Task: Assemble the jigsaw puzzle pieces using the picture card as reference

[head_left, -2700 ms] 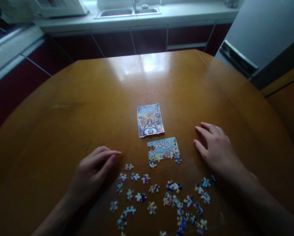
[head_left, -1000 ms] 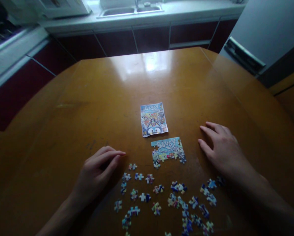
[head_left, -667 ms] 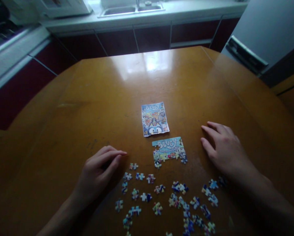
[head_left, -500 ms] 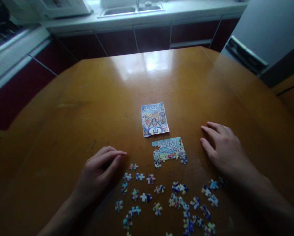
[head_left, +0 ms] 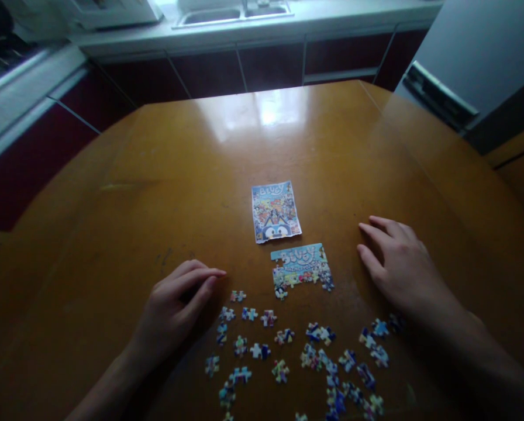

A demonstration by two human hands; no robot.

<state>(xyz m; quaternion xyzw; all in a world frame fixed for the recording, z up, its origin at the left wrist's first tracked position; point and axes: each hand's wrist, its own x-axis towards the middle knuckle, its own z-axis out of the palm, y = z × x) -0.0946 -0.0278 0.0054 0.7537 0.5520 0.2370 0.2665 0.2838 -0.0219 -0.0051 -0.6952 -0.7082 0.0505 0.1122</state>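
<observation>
A partly joined jigsaw puzzle lies between my hands, its lower edge ragged and the lettering "BLUEY" across its top. Just behind it is a small picture sheet with the same lettering and a blue dog's face. My left hand rests on the table left of the puzzle, index finger stretched out, nothing in it. On the other side, my right hand lies with fingers apart and holds nothing. Several loose jigsaw pieces are scattered nearer to me, some of them close to each forearm.
The wooden table stretches away from me and reflects window light at its far end. Beyond it are a counter with a sink and dark red cabinets. A pale fridge stands at the right.
Both hands, the puzzle and the loose pieces stay where they were. Only the camera view has shifted very slightly.
</observation>
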